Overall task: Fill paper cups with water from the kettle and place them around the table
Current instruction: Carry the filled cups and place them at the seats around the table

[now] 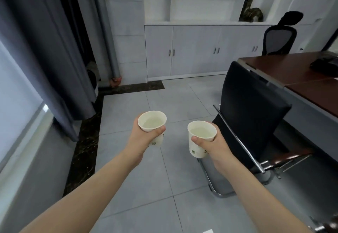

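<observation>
Leftmost, a bright window and dark grey curtains hanging down to a black marbled floor strip. Next, over grey floor tiles, the left grip stretched forward on a bare forearm. Fingers and thumb curled round the left paper cup, held upright in the air with pale water inside and a small green mark on its side. Just to the right and slightly lower in view, apart and not touching, the right paper cup, likewise upright and holding water. Clasped by the right grip, thumb across the near wall, fingers wrapped round the far side. Both cups off any surface, well short of the counter. Behind, against the far wall, white cabinets with open shelves above; on the ledge toward the right, a dark figurine. Further right, a black chair with chrome frame, back turned toward the camera, drawn up at the reddish-brown counter. Beyond the counter's far end, a black mesh office chair with headrest. At the right edge, on the counter, a dark object, too blurred to tell what.
</observation>
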Tool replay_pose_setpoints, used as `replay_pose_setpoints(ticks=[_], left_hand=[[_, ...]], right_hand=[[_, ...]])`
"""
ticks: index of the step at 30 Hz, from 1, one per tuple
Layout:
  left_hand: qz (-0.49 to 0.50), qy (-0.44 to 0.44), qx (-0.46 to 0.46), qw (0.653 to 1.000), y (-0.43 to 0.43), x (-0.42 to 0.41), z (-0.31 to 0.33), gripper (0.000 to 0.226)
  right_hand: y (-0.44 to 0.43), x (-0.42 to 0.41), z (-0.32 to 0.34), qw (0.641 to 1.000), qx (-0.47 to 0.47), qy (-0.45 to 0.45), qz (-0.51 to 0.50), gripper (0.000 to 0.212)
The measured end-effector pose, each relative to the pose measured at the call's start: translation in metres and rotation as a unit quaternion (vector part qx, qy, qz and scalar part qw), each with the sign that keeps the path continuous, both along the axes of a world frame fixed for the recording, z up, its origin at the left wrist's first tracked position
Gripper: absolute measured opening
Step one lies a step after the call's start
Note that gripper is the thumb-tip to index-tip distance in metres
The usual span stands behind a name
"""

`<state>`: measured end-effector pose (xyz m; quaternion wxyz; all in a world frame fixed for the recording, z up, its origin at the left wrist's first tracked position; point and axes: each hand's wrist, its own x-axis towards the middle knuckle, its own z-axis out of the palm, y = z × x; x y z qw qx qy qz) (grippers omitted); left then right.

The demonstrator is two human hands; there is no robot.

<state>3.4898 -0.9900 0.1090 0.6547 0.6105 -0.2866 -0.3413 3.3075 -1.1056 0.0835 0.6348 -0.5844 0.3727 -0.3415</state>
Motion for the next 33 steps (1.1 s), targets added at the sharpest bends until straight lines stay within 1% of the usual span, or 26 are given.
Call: replay_pose_setpoints(ticks=[2, 4, 5, 7, 9, 11, 12, 13, 15, 18, 20, 21, 23, 24, 28, 30, 33], left_hand=[[0.008, 0.009, -0.006, 1.0, -0.031, 0.022, 0.002, 0.055], [0.013, 0.03, -0.014, 0.999, -0.063, 0.047, 0.004, 0.058], [0.011, 0.038, -0.017, 0.999, -0.08, 0.061, 0.004, 0.058], [0.01, 0.047, -0.01, 0.999, -0.112, 0.09, 0.0, 0.058], [0.009, 0.05, -0.006, 0.999, -0.146, 0.121, -0.006, 0.058], [0.004, 0.055, -0.014, 0.998, -0.185, 0.156, -0.011, 0.054], [0.004, 0.051, -0.009, 0.999, -0.186, 0.16, -0.011, 0.051], [-0.01, 0.057, -0.013, 0.998, -0.222, 0.195, -0.016, 0.05], [-0.016, 0.056, 0.0, 0.998, -0.246, 0.222, -0.014, 0.056], [-0.044, 0.046, 0.004, 0.998, -0.306, 0.278, -0.007, 0.061], [-0.055, 0.034, -0.006, 0.998, -0.34, 0.304, 0.0, 0.059], [-0.061, 0.034, -0.01, 0.998, -0.357, 0.315, 0.004, 0.059], [-0.072, 0.034, -0.005, 0.997, -0.391, 0.335, 0.006, 0.058], [-0.081, 0.035, -0.003, 0.996, -0.408, 0.344, 0.006, 0.058], [-0.112, 0.041, -0.002, 0.993, -0.481, 0.367, -0.004, 0.063], [-0.129, 0.04, -0.008, 0.991, -0.52, 0.372, -0.011, 0.057], [-0.148, 0.038, -0.002, 0.988, -0.581, 0.38, -0.013, 0.062]], right_hand=[[-0.03, 0.021, 0.006, 1.0, 0.001, 0.003, -0.004, 0.08], [-0.06, 0.045, 0.008, 1.0, 0.011, -0.006, -0.011, 0.076], [-0.075, 0.058, 0.008, 1.0, 0.011, -0.009, -0.013, 0.077], [-0.104, 0.083, 0.005, 1.0, 0.014, -0.006, -0.027, 0.089], [-0.134, 0.108, 0.0, 0.999, 0.021, -0.008, -0.039, 0.096], [-0.167, 0.136, -0.003, 0.998, 0.02, -0.005, -0.051, 0.097], [-0.167, 0.137, -0.001, 0.998, 0.022, -0.005, -0.052, 0.097], [-0.199, 0.165, -0.004, 0.997, 0.025, -0.015, -0.067, 0.097], [-0.22, 0.185, 0.001, 0.996, 0.026, -0.019, -0.079, 0.093], [-0.272, 0.225, 0.008, 0.993, 0.028, -0.037, -0.112, 0.07], [-0.297, 0.246, 0.014, 0.989, 0.025, -0.053, -0.133, 0.061], [-0.311, 0.256, 0.017, 0.988, 0.023, -0.055, -0.14, 0.063], [-0.336, 0.274, 0.021, 0.987, 0.017, -0.053, -0.151, 0.075], [-0.349, 0.283, 0.02, 0.986, 0.015, -0.05, -0.155, 0.077], [-0.404, 0.312, 0.013, 0.984, 0.016, -0.048, -0.173, 0.065], [-0.437, 0.324, 0.006, 0.983, 0.016, -0.043, -0.176, 0.058], [-0.491, 0.335, -0.001, 0.983, 0.021, -0.04, -0.18, 0.056]])
